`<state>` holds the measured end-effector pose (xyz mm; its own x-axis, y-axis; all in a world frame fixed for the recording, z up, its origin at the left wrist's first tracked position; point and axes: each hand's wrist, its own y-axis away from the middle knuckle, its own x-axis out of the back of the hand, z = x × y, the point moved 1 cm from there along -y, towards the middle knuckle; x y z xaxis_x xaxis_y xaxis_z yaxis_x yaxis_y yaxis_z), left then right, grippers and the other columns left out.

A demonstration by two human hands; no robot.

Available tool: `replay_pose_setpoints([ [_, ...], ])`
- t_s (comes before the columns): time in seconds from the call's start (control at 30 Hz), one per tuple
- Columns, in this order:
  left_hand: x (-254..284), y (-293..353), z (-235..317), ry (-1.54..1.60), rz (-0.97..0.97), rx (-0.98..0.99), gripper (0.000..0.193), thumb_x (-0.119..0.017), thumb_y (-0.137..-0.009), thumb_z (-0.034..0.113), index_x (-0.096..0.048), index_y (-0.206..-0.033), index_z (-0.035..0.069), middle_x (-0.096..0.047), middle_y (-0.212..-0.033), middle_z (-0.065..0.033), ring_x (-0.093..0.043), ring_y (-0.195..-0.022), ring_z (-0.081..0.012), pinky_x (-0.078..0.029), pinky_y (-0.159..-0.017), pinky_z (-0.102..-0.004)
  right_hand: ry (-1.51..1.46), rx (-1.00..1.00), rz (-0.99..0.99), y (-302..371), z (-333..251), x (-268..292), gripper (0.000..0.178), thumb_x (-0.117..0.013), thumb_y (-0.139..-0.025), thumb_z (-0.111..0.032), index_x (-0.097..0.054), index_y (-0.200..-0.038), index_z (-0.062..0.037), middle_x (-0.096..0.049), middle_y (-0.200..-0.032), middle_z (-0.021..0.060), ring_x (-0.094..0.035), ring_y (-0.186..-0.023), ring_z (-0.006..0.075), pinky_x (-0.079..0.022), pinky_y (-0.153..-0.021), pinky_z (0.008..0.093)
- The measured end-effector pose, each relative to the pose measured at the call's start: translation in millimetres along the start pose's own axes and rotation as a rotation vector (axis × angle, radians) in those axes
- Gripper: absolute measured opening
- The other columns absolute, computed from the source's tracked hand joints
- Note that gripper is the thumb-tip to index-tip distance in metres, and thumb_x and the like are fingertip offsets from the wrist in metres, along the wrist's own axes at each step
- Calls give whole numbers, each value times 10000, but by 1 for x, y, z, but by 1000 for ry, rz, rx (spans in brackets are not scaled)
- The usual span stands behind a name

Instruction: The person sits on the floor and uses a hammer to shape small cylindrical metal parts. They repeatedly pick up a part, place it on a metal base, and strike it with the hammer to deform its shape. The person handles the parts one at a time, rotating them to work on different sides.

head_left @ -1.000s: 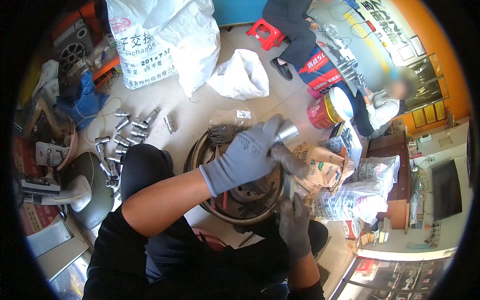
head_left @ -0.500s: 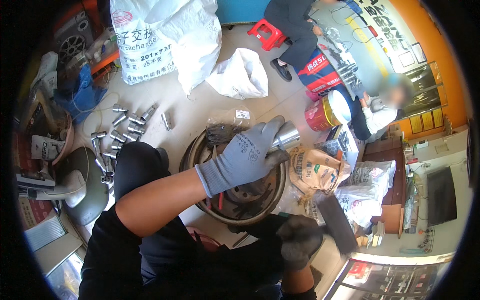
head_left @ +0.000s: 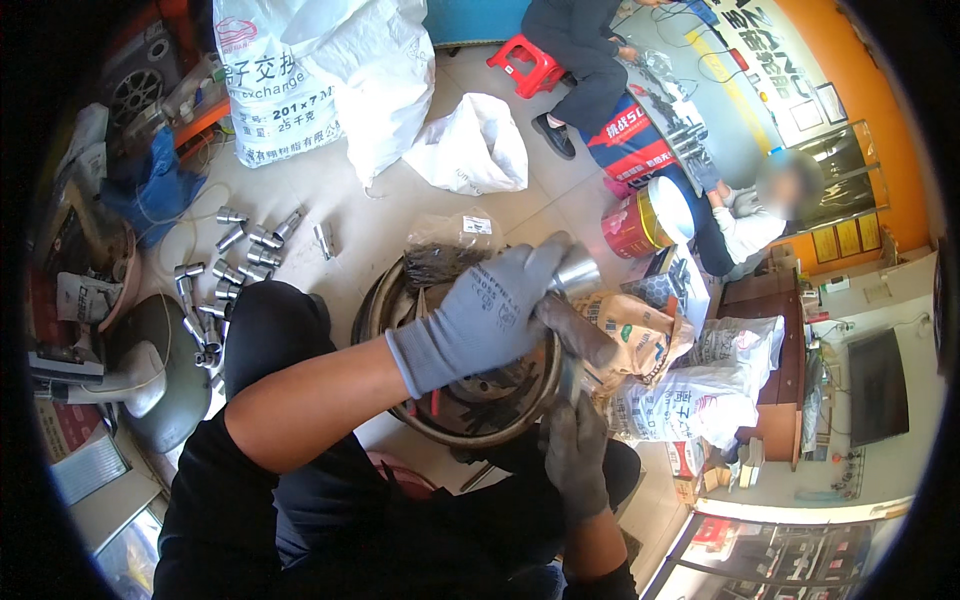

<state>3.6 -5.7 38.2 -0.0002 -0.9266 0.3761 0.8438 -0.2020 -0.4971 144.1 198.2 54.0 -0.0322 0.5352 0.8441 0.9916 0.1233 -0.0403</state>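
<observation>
My left hand (head_left: 500, 305), in a grey knit glove, is closed around a shiny metal cylinder (head_left: 579, 272) above a round metal wheel rim (head_left: 490, 438). My right hand (head_left: 577, 455), also gloved, grips a hammer (head_left: 580, 330) with a dark, block-like head. That head is close against my left hand's fingers, just below the cylinder; whether it touches the metal I cannot tell. A clear plastic bag of thin dark pieces (head_left: 437, 264) rests on the rim's far side. Red-handled pliers (head_left: 434, 402) show inside the rim, partly hidden by my left wrist.
Several metal cylinders and fittings (head_left: 262, 254) lie on the floor at left. White sacks (head_left: 385, 95) stand at the back. A brown paper bag (head_left: 635, 345) and a red paint bucket (head_left: 632, 222) are to the right. Two people sit at a low table (head_left: 655, 75) at far right.
The hammer has swung up and left from the lower right, and its head is now beside my left hand. My left hand still holds the cylinder in nearly the same place.
</observation>
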Motion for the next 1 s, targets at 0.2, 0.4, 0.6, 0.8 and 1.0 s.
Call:
replay_pose_setpoints([
  [0.2,-3,2,-2,-2,-8,35,692,-729,-851,222,-380,-1403,-8,-605,-1086,-299,-645,-958,-447,-527,-825,-486,-568,64,234,5,8,-8,576,-494,-987,-585,-598,-950,-20,-546,-688,39,-521,-547,111,-407,-463,244],
  [0.4,-4,-1,-4,22,18,54,679,-737,-816,160,-401,-1384,2,-624,-1089,-289,-645,-995,-444,-527,-841,-472,-302,-111,31,4,22,-2,469,-430,-1044,-446,-606,-911,-33,-571,-694,26,-547,-576,110,-426,-499,241],
  [0.6,-6,2,-2,-6,13,2,671,-734,-858,243,-400,-1388,4,-621,-1079,-284,-647,-968,-442,-532,-806,-488,-80,303,139,0,22,5,252,-558,-964,-242,-616,-962,2,-580,-697,74,-553,-558,212,-466,-550,289],
  [0.8,-7,3,-3,-22,38,-9,664,-738,-857,258,-400,-1384,37,-619,-1040,-281,-658,-899,-440,-543,-763,-482,-182,331,210,5,5,1,287,-515,-1027,-266,-605,-987,3,-558,-650,51,-522,-539,112,-403,-469,284],
  [1.0,-5,3,-3,-26,3,23,687,-740,-813,165,-398,-1391,19,-619,-1074,-283,-653,-954,-442,-537,-813,-477,-100,8,4,-4,4,0,321,-488,-1032,-280,-610,-914,-7,-522,-596,25,-484,-495,107,-378,-473,266],
])
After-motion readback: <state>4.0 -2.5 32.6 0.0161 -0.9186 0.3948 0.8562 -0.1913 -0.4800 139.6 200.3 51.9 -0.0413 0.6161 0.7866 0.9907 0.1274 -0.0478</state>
